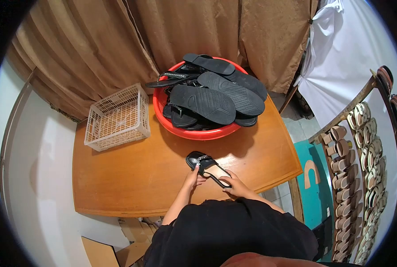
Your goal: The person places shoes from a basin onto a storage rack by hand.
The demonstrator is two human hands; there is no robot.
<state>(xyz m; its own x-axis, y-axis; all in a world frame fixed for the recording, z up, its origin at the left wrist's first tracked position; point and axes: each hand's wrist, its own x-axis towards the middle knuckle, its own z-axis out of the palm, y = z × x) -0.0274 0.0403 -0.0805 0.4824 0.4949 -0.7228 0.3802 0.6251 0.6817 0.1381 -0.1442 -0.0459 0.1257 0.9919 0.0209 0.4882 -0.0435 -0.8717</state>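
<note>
A black sandal (208, 167) with a pale insole and a shiny ornament on its strap is held between both hands, over the near part of the wooden table (118, 178). My left hand (195, 176) grips it by the strap area, fingers closed. My right hand (233, 183) is closed on the heel end. Beyond the sandal, a red basket (199, 135) is heaped with black sandals (203, 104), several with their soles facing up.
A white plastic crate (118, 118) sits at the table's left. Brown curtains (194, 26) hang behind. On the right are racks of shoes (345, 191) and a teal surface (312, 191). Cardboard (101, 252) lies below the table's near left edge.
</note>
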